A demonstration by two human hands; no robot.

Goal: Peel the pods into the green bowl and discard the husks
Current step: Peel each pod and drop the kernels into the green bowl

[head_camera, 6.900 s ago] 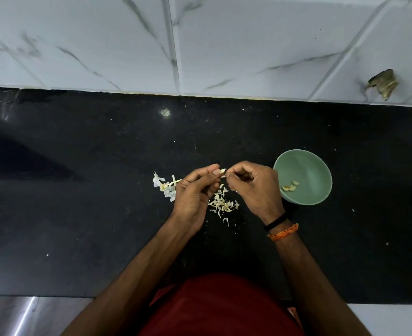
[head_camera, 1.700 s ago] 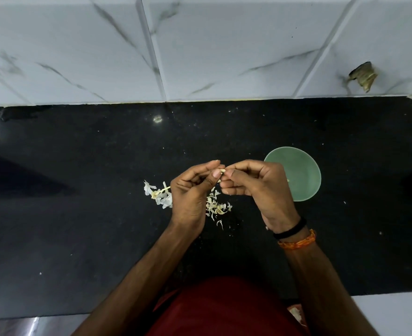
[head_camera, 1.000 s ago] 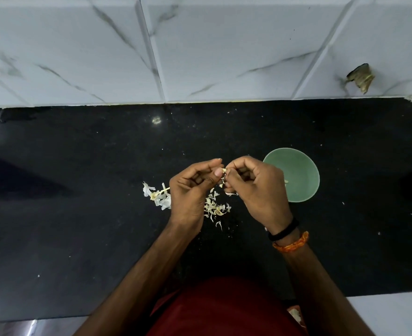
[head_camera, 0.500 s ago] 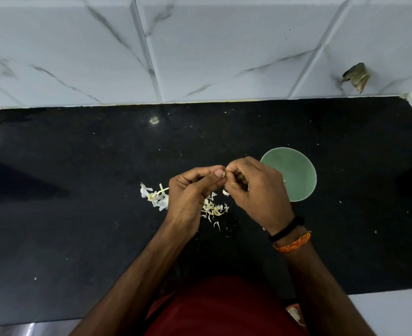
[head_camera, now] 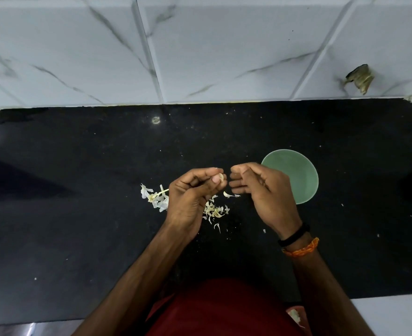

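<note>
The left hand [head_camera: 190, 192] pinches a small pale pod [head_camera: 221, 177] between thumb and forefinger above the black worktop [head_camera: 79, 190]; its axis is too small to tell. The right hand [head_camera: 260, 190] hangs beside it, fingers loosely curled, empty, before the green bowl [head_camera: 302, 175].

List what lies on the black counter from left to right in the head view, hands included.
White husk cluster with a stem → left hand, pinching a small pale pod at its fingertips → right hand, fingers loosely curled → green bowl.
</note>
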